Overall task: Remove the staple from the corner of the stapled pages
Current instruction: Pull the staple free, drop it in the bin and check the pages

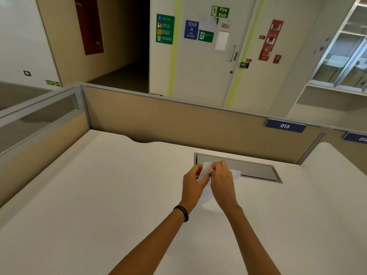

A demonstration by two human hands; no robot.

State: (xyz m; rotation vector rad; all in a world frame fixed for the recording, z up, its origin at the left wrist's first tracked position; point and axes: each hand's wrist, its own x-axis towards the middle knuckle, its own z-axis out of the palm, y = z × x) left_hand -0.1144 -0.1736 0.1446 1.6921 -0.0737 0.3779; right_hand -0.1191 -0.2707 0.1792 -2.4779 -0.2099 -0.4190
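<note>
A wide white bench [99, 195] fills the lower frame, walled at the back and left by tan partitions [178, 124] with grey metal trim; beyond them stands a pale door [208, 62] hung with a green "Fire Exit" sign [220, 12] and a blue "STAIR A" sign [191, 29]. A blue plate marked "013" [285, 126] sits on the partition's top edge at right. Set into the bench near the back is a grey flap [256, 169], its long side running along the partition. Two bare forearms reach in from the bottom edge and meet just in front of that flap, above the benchtop. Between the hands is a set of white pages [206, 169], held up off the bench, with one edge showing to the right of the right hand and the lower part hanging between the wrists. The left hand [193, 182], with a dark band [182, 212] at the wrist, has its grip closed on the pages' left side, thumb against the sheet. The right hand [222, 178] has its grip pinched tight at the pages' upper corner, fingertips [212, 170] drawn together against the paper and close to the left hand's fingers. The staple itself is too small to make out.
</note>
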